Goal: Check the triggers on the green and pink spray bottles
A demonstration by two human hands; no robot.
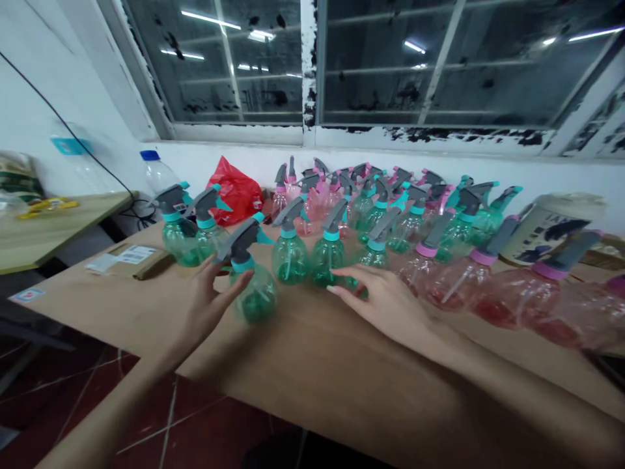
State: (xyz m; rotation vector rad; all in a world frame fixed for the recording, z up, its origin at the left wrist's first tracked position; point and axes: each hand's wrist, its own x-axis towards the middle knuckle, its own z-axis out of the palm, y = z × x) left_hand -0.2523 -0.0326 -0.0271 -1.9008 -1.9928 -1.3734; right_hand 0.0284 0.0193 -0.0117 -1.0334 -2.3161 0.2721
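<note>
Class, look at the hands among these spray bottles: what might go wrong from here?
The left hand might tip the front green bottle into its neighbour. The right hand, close to other green bottles, may brush one over. The pink bottles stand crowded, so one bump could topple several.

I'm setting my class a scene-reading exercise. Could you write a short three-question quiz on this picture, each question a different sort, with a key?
1. Multiple choice: what colour is the plastic bag?
A) blue
B) red
C) white

2. True or false: the spray bottle at the left hand has a pink collar.

3. Short answer: which of the person's hands is nearer the pink-collared bottles in the front row?

Key:
1. B, red.
2. False; its collar is teal.
3. The right hand.
</note>
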